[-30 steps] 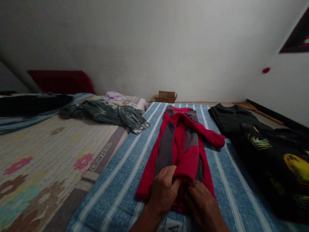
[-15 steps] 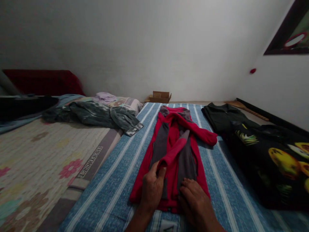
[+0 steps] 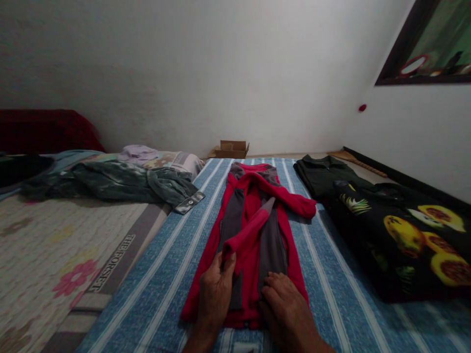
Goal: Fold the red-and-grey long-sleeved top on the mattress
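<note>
A red jacket with grey panels [image 3: 273, 250] lies lengthwise on a blue striped sheet [image 3: 162, 274], its collar toward the wall. One sleeve [image 3: 247, 234] slants down across its front, and my left hand [image 3: 215, 291] pinches the cuff end between thumb and fingers. The other sleeve [image 3: 292, 200] crosses the upper part and sticks out past the right side. My right hand [image 3: 285, 301] lies on the lower right of the jacket, fingers curled together against the cloth near the hem; its thumb is mostly hidden.
Black clothing with a fruit print [image 3: 408, 240] and a dark folded garment [image 3: 327, 171] lie at right. On the floral bedding [image 3: 106, 215] at left rests a grey-green denim garment [image 3: 114, 184], with a lilac cloth [image 3: 138, 153] behind. A cardboard box [image 3: 232, 148] stands by the wall.
The view has turned slightly right, so everything sits farther left. My left hand keeps hold of the sleeve cuff, and my right hand stays on the jacket's lower right.
</note>
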{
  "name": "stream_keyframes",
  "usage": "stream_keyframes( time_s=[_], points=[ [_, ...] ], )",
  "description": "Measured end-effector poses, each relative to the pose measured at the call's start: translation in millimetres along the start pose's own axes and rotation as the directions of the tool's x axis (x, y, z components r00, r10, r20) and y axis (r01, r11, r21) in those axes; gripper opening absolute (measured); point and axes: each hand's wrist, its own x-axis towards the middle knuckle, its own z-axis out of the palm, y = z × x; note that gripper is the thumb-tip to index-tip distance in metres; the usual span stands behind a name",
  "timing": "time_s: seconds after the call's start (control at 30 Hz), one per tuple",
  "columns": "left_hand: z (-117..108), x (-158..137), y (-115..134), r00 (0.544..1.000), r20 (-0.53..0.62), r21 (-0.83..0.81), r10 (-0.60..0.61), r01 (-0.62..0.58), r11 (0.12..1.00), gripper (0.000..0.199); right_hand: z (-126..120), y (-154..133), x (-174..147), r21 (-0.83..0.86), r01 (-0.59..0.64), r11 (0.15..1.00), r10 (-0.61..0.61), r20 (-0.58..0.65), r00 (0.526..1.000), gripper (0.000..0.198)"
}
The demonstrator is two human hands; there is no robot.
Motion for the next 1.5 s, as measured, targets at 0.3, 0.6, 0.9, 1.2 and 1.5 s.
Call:
stream_keyframes(
  time_s=[0.3, 0.6, 0.9, 1.2, 1.5],
  points=[
    [1, -2, -3, 1.0, 0.006, -0.014, -0.001, 0.001, 1.0, 0.041, 3, 2, 0, -0.029, 0.024, 0.999, -0.025, -0.049, 0.998, 0.015],
    [1, -3, -4, 0.999, 0.033, 0.002, 0.017, -0.017, 1.0, 0.044, 5, 5, -2, -0.053, 0.042, 0.998, -0.045, -0.065, 0.997, 0.013],
    [4, -11, -5, 0.991, 0.038, 0.037, 0.128, -0.13, 0.991, 0.039, 7, 7, -3, -0.079, 0.091, 0.993, -0.1, -0.117, 0.988, 0.017],
    [9, -14, -10, 0.969, 0.014, 0.061, 0.248, -0.249, 0.967, 0.032, 9, 5, -4, -0.108, 0.093, 0.99, -0.108, -0.144, 0.984, 0.02],
    [12, -16, -22, 0.935, -0.002, 0.115, 0.354, -0.352, 0.929, 0.028, 7, 3, -3, -0.132, 0.088, 0.987, -0.105, -0.132, 0.986, 0.024]
  ],
)
